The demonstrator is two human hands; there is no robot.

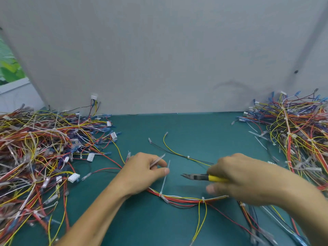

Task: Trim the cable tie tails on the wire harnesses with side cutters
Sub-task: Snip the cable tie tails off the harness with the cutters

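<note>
Left hand (147, 171) pinches the tail (166, 181) above the harness (186, 199); right hand (248, 178) grips the cutters (200, 177) — near the tail, not touching. Risk: a cut too low nicks the harness, since the tail roots right on it. Tail runs lengthwise away from the person — cutters point left.

Wire harnesses (186, 198) on green table (195, 125)

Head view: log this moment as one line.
left hand pinches cable tie tail | right hand grips side cutters | tips short of tail, uncut | wire harness on green mat
</note>
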